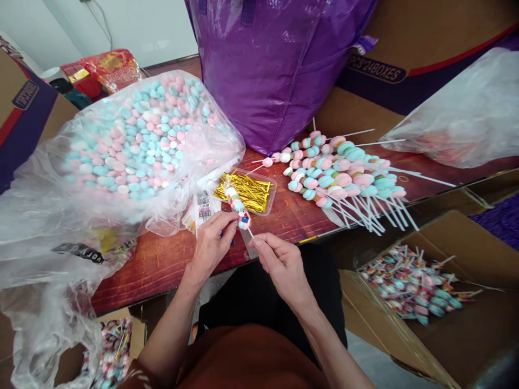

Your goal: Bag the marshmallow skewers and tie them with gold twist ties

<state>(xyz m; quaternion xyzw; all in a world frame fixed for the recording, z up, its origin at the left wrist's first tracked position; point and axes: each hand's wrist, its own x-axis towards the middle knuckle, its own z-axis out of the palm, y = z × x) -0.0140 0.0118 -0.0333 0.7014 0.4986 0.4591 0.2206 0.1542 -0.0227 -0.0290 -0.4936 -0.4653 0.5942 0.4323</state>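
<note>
A candy skewer [234, 200] in a clear printed wrapper, with pink, white and blue pieces on a white stick, is held between my hands at the table's front. My left hand [214, 237] pinches the lower end of the wrapper. In my right hand [279, 263], thumb and fingers are closed on the white stick below the candy. Just behind the skewer lies a clear plastic tray [272, 201] of gold twist ties [251, 190]; the skewer's top overlaps it in view. Flat printed wrappers [204, 206] lie left of the tray, partly hidden by my left hand.
A big clear bag [138, 146] of pink, blue and white candies covers the table's left. Unwrapped skewers [344, 173] are piled at right. A purple bag [275, 70] stands behind. An open carton [365, 308] at lower right holds wrapped skewers [417, 283]; more lie at lower left.
</note>
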